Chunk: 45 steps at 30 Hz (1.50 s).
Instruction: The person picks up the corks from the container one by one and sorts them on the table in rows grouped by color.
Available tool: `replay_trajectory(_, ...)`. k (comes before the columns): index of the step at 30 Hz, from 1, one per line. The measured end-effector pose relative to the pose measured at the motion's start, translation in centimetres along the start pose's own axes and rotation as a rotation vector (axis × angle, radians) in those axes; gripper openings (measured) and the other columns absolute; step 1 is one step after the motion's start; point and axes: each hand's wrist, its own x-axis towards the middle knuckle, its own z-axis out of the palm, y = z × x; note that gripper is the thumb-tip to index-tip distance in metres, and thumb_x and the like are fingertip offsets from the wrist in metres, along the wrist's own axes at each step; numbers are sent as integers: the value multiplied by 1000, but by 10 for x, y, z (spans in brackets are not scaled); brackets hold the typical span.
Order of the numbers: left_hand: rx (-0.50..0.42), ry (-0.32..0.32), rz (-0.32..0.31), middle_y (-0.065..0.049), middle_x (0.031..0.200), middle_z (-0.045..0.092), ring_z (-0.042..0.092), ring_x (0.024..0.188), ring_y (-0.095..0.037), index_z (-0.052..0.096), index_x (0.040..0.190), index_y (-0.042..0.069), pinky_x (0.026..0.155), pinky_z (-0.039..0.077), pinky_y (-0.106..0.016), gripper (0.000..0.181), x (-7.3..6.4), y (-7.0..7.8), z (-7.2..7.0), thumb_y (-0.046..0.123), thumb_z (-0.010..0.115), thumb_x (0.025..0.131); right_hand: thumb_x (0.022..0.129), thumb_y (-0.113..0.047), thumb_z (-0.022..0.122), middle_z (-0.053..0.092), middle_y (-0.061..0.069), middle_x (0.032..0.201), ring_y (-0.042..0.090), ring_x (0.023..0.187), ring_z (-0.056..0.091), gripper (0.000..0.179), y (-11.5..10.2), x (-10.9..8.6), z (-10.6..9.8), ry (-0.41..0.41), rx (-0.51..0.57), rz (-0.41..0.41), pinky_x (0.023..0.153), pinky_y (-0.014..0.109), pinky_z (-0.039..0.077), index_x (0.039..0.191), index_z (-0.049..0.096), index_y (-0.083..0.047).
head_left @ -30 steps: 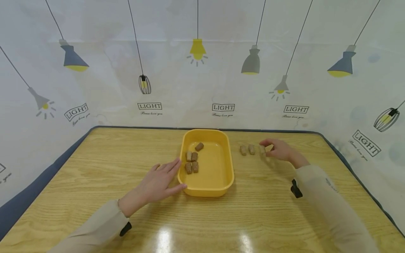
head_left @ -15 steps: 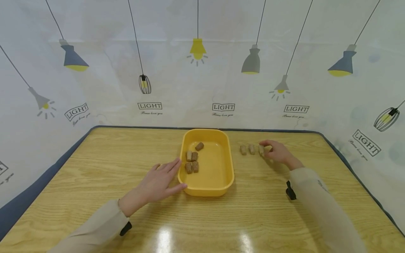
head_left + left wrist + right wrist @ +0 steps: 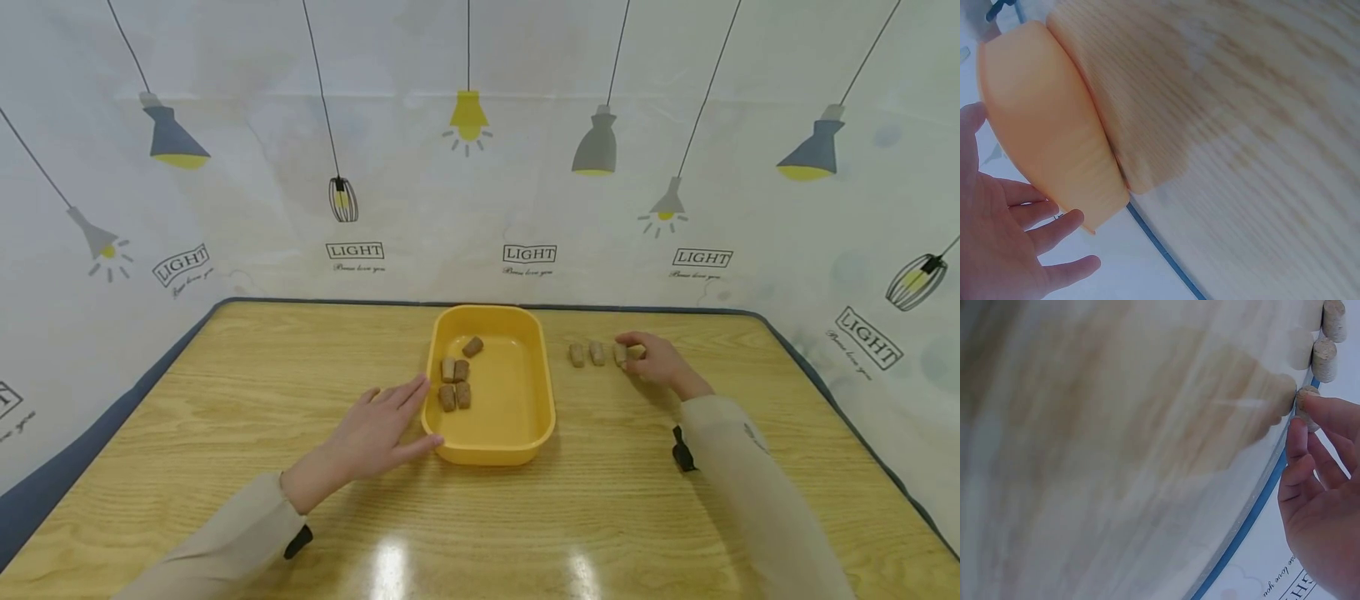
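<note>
A yellow tray (image 3: 513, 400) stands on the wooden table, with several brown and tan corks (image 3: 462, 396) along its left side. My left hand (image 3: 371, 435) touches the tray's left rim, its fingers extended and the thumb at the near corner. To the right of the tray, two pale corks (image 3: 596, 353) stand in a row. At the row's right end my right hand (image 3: 658, 361) pinches a third pale cork (image 3: 1306, 407) between thumb and fingers. That cork appears to rest on the table, upright like its neighbours.
The wooden table (image 3: 300, 350) has a dark blue edge and meets a white backdrop (image 3: 420, 208) printed with lamps. Black straps (image 3: 682, 450) sit at both sleeves. Bare wood lies in front of the tray.
My right hand has shifted slightly left, its sleeve and forearm following, and the pinched cork now sits a little closer to the other two. The left hand and the tray have stayed put.
</note>
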Motion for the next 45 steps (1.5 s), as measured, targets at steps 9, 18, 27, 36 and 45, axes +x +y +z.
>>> replay_trajectory(9, -7, -10, -6, -11, 141, 26, 31, 123, -25, 26, 138, 2, 94, 25, -51, 78, 0, 0, 0, 60, 32, 86, 83, 0, 53, 42, 29, 122, 42, 97, 48, 43, -1, 2, 1, -9, 5, 30, 79, 49, 39, 124, 43, 9)
replay_trajectory(18, -3, -5, -5, -11, 140, 27, 32, 123, -25, 26, 138, 2, 94, 26, -51, 79, 0, 0, -1, 61, 32, 86, 83, -2, 56, 42, 30, 120, 41, 95, 49, 45, 2, 3, -2, -18, 5, 18, 79, 49, 40, 124, 42, 10)
replay_trajectory(27, -10, -8, -3, -11, 140, 27, 32, 123, -25, 27, 137, 1, 94, 26, -51, 79, 0, 0, -1, 60, 32, 86, 84, -4, 54, 41, 31, 121, 33, 81, 53, 46, -2, 3, -15, 5, -30, -4, 69, 44, 42, 126, 40, 8)
replay_trajectory(36, -4, 0, 6, -12, 140, 27, 32, 123, -25, 27, 137, 0, 93, 26, -51, 78, 0, 0, -1, 60, 32, 87, 87, -8, 53, 45, 26, 119, 32, 81, 53, 41, -34, 11, -31, 73, -7, -58, 66, 42, 44, 125, 43, 4)
replay_trajectory(45, -14, -8, -2, -12, 140, 26, 31, 123, -25, 25, 138, 1, 93, 26, -52, 78, 0, -1, -1, 60, 32, 86, 87, -10, 53, 47, 21, 120, 29, 83, 52, 39, -79, 27, -34, 72, -10, -77, 70, 42, 43, 124, 46, 0)
